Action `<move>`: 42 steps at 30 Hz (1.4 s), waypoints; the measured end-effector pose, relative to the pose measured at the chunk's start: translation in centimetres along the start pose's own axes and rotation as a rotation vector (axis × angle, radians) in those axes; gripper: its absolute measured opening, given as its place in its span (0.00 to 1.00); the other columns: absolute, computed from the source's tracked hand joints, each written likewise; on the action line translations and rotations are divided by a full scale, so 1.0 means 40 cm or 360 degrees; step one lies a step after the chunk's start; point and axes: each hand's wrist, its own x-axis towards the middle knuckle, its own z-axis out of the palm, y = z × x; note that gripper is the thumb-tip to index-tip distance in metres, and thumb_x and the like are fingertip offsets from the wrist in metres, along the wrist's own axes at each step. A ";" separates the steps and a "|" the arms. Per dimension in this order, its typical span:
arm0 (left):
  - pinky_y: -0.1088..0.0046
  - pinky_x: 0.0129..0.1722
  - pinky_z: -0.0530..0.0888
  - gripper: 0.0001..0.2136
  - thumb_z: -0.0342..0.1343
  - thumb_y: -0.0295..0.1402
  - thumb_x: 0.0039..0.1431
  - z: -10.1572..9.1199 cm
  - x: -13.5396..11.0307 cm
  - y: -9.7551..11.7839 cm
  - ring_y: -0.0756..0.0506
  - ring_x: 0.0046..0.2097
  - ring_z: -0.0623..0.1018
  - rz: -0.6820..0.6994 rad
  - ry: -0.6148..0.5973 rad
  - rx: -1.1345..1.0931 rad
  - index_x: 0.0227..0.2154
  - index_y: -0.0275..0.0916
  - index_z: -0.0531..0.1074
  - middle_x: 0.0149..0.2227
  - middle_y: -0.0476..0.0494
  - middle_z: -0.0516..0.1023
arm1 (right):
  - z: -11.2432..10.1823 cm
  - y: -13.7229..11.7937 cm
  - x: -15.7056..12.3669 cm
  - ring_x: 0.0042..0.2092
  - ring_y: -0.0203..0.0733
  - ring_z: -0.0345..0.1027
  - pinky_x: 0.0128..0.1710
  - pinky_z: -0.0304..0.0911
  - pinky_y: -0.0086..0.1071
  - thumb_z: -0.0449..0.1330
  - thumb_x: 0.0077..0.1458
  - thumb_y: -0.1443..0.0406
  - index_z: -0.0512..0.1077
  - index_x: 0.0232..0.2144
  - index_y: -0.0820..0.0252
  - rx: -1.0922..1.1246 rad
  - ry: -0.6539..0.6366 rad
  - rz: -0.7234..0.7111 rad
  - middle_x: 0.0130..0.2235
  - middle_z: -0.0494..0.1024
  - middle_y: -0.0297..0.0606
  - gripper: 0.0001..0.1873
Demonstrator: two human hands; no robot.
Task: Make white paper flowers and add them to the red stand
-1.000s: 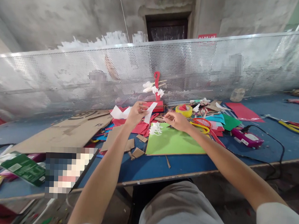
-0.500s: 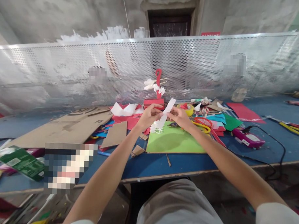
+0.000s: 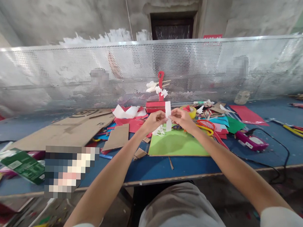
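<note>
Though slim, white strip [image 3: 168, 109] upright lengthwise.

Left hand [image 3: 153, 122], right hand [image 3: 182, 119] close, pinched

Open path runs low over the green sheet [image 3: 179, 146] and the blue table [image 3: 149, 168] strip before it. Straight ahead, red stand [image 3: 161, 97] then perforated screen [image 3: 130, 73] block; tape roll [image 3: 193, 112] crowds right hand [image 3: 183, 118].
</note>
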 end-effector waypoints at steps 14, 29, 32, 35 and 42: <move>0.72 0.35 0.71 0.08 0.57 0.37 0.57 0.002 0.001 -0.001 0.50 0.31 0.74 -0.0088 -0.0011 -0.0026 0.32 0.35 0.71 0.30 0.46 0.75 | 0.000 0.005 -0.001 0.26 0.35 0.64 0.25 0.63 0.31 0.66 0.49 0.54 0.65 0.33 0.56 -0.0079 -0.0034 0.0021 0.27 0.70 0.31 0.17; 0.74 0.31 0.67 0.08 0.56 0.35 0.58 0.001 -0.004 -0.004 0.51 0.29 0.71 -0.0036 -0.0005 0.0176 0.31 0.35 0.69 0.28 0.48 0.72 | 0.011 -0.012 -0.011 0.28 0.38 0.70 0.23 0.66 0.30 0.64 0.52 0.54 0.70 0.33 0.58 -0.0143 -0.0141 0.0062 0.28 0.76 0.36 0.15; 0.74 0.31 0.67 0.08 0.56 0.36 0.58 0.002 -0.004 -0.010 0.51 0.29 0.71 -0.0045 -0.0001 0.0198 0.31 0.35 0.69 0.28 0.48 0.72 | 0.011 -0.008 -0.009 0.28 0.38 0.70 0.23 0.66 0.30 0.63 0.52 0.55 0.70 0.32 0.59 -0.0180 -0.0124 0.0070 0.28 0.76 0.36 0.13; 0.73 0.31 0.67 0.08 0.56 0.37 0.58 0.003 -0.004 -0.011 0.51 0.29 0.71 -0.0056 0.0002 0.0222 0.31 0.36 0.68 0.27 0.48 0.72 | 0.010 -0.005 -0.008 0.28 0.38 0.70 0.23 0.66 0.30 0.62 0.53 0.56 0.70 0.32 0.59 -0.0192 -0.0113 0.0076 0.28 0.76 0.37 0.12; 0.73 0.31 0.67 0.08 0.54 0.36 0.59 0.001 -0.001 -0.016 0.51 0.28 0.71 -0.0061 0.0024 0.0255 0.30 0.36 0.68 0.27 0.48 0.72 | 0.010 -0.008 -0.009 0.27 0.38 0.70 0.23 0.66 0.30 0.61 0.53 0.56 0.71 0.32 0.59 -0.0173 -0.0106 0.0087 0.28 0.76 0.37 0.12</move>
